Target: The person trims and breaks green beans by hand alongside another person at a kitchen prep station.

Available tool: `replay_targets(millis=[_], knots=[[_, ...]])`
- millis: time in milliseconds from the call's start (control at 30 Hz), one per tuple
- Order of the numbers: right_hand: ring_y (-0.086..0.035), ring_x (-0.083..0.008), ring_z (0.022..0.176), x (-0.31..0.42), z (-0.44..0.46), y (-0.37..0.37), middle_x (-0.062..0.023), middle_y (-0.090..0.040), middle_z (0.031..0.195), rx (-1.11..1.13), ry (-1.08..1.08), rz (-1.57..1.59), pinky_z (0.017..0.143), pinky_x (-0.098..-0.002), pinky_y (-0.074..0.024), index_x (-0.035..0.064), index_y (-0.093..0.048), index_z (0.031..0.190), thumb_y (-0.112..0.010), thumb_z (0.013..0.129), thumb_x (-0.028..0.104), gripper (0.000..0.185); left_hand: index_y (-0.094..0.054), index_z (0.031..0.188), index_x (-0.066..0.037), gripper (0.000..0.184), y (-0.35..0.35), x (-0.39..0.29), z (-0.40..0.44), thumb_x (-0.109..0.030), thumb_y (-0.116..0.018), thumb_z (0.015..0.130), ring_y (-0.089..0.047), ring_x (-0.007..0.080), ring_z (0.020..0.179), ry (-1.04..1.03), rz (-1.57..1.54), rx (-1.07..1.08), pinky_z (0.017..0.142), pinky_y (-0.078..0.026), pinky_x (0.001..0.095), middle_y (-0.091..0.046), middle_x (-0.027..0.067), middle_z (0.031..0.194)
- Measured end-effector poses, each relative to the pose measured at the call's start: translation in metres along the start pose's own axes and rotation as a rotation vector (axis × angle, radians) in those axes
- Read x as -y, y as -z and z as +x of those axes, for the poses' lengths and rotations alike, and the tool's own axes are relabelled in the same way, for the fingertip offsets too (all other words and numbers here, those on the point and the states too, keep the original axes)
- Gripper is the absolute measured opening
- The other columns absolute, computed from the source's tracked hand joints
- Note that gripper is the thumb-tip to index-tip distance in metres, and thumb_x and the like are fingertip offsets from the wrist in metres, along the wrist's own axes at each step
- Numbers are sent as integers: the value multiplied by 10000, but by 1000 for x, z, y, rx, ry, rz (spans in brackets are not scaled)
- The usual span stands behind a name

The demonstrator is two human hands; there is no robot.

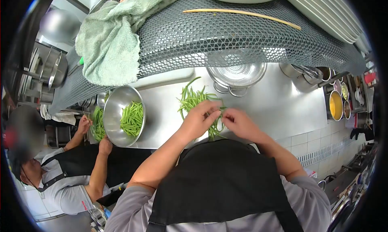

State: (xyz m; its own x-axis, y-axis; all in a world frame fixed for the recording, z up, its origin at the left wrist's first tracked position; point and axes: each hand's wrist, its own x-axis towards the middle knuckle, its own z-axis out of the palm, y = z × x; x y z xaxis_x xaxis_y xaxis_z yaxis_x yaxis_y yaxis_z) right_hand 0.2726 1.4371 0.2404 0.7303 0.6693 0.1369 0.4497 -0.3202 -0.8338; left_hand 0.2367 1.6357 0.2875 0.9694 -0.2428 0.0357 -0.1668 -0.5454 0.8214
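Note:
Long green beans (190, 98) lie in a loose pile on the steel worktop (161, 106), directly in front of me. Over the pile's near side, my left hand (202, 117) is closed in a pinch, its fingers slightly blurred. Close beside it, my right hand (239, 123) pinches with thumb and forefinger. A thin green bean (222, 108) shows between the two hands, and both seem to grip it. Left of the pile, a steel mixing bowl (111, 114) holds short cut beans (132, 119).
A co-worker (72, 179) stands at left, hands by more beans (98, 125). A steel colander (238, 76) sits at the back. Overhead, a mesh-covered shelf (173, 38) carries a green towel (109, 42), a chopstick-like stick (242, 14) and plates (323, 13). Pots (291, 69) stand right.

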Motion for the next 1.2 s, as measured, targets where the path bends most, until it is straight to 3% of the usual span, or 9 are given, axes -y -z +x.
replay_targets(millis=[67, 133, 267, 467, 567, 800, 1067, 1167, 1200], knots=[[-605, -123, 659, 6, 4, 1, -85, -623, 800, -23, -458, 592, 599, -301, -499, 4, -545, 830, -599, 894, 120, 144, -634, 1010, -3, 141, -5, -2, 0, -100, -608, 911, -596, 175, 815, 193, -342, -85, 740, -483, 310, -626, 100, 888], [-603, -128, 651, 12, 6, 12, -70, -622, 790, -84, -439, 751, 609, -287, -505, 13, -539, 858, -590, 901, 99, 109, -617, 1038, 10, 173, -7, 4, -2, -119, -595, 925, -583, 134, 812, 159, -329, -16, 739, -482, 297, -626, 85, 869], [-623, -130, 686, 12, 6, 20, -62, -630, 797, -96, -406, 941, 639, -278, -523, 23, -536, 900, -585, 908, 68, 67, -633, 940, -10, 148, -7, 0, -8, -151, -613, 903, -590, 190, 725, 95, -14, 110, 673, -475, 310, -613, 104, 808], [-623, -118, 673, 3, -8, 7, -60, -622, 799, -50, -302, 728, 607, -264, -500, 6, -545, 877, -621, 869, 111, 130, -626, 889, -14, 98, -11, -6, -8, -111, -627, 870, -609, 267, 739, 49, 135, 5, 658, -475, 344, -620, 126, 809], [-615, -111, 691, 6, -11, 3, -54, -620, 806, -73, -276, 725, 632, -264, -500, 7, -554, 898, -614, 874, 95, 109, -615, 893, -21, 89, -11, -7, -6, -101, -607, 856, -594, 360, 804, -92, 267, 63, 704, -474, 434, -603, 164, 839], [-614, -107, 713, 13, -17, 9, -52, -629, 794, -58, -285, 675, 661, -277, -502, 11, -553, 897, -609, 884, 94, 100, -597, 862, -20, 76, -18, -8, -10, -72, -636, 823, -593, 343, 737, -188, 287, 10, 646, -468, 426, -581, 153, 765], [-637, -174, 678, 11, -17, -7, -114, -647, 756, -244, -38, 352, 639, -319, -497, 8, -548, 900, -612, 878, 133, 142, -582, 819, -1, 58, -36, 3, -8, -56, -570, 833, -597, 274, 638, 71, 151, -151, 590, -473, 393, -594, 130, 714], [-634, -230, 686, 10, -19, -11, -129, -635, 768, -281, 35, 172, 638, -349, -493, 13, -554, 894, -617, 872, 150, 152, -574, 790, -9, 52, -40, 12, -6, -44, -557, 824, -564, 221, 600, 393, -330, -101, 547, -456, 366, -577, 85, 694], [-629, -253, 691, 11, -20, -15, -135, -628, 771, -238, 95, 129, 639, -360, -490, 19, -561, 886, -618, 867, 160, 152, -562, 772, -23, 72, -37, 13, -5, -63, -544, 829, -539, 200, 591, 568, -690, -84, 541, -440, 345, -560, 69, 685]])
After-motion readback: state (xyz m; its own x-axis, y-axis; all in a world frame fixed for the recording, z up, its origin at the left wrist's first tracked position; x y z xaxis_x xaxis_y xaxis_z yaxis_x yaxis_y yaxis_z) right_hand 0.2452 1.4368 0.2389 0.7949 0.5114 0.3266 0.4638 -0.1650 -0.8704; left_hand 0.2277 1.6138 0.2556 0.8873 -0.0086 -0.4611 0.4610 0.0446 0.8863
